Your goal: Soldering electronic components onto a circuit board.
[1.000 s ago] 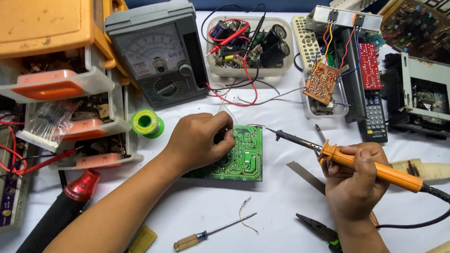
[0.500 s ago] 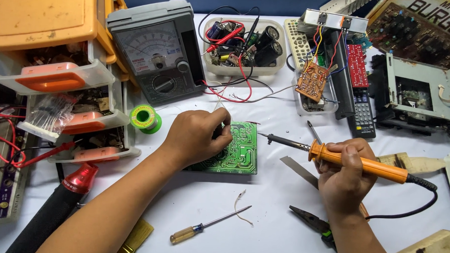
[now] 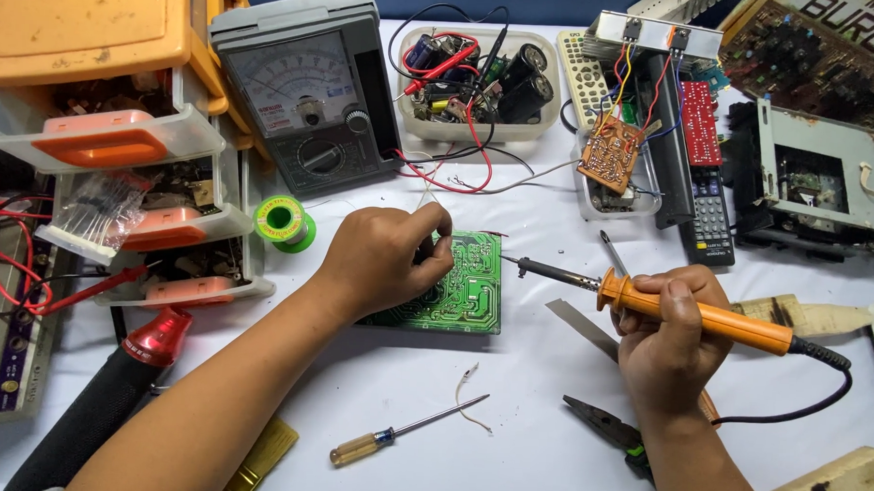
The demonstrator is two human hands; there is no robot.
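White workbench (image 3: 546, 443), left hand (image 3: 383, 258) curled on green circuit board (image 3: 469, 295), right hand (image 3: 671, 341) fisted around soldering iron (image 3: 687, 310).

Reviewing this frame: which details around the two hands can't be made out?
Head view only:
- Left hand covers part of the green circuit board; what its fingertips pinch is hidden.
- Right hand wraps the soldering iron handle; the tip's contact with the board is too small to tell.
- Pliers: handles hidden behind the right wrist.

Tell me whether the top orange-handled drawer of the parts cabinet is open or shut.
Open: the top drawer juts out from the cabinet, small parts showing behind its front. Neither hand touches it.
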